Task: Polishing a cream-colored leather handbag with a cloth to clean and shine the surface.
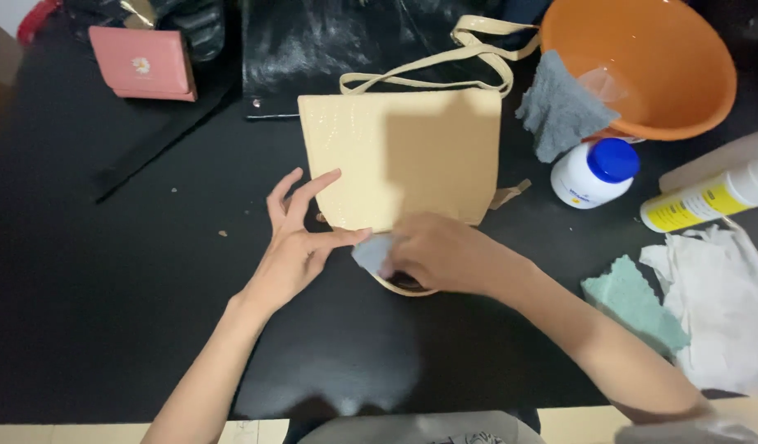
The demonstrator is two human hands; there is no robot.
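A cream-coloured handbag (404, 148) with long straps lies flat on the black table (108, 312), its flap toward me. My left hand (301, 242) rests with spread fingers on the bag's lower left edge, thumb touching the flap. My right hand (441, 255) is closed on a small grey cloth (371, 253) and presses it against the bag's lower edge. The bag's bottom rim shows just beneath my right hand.
An orange bowl (675, 99) with a grey rag (560, 111) over its rim stands at the back right. Beside it are a white jar with a blue lid (597, 173) and a white-and-yellow tube (708, 197). A green cloth (634, 300) and white cloths (720, 312) lie at right. A pink wallet (145, 64) and black bag (330, 41) sit at the back.
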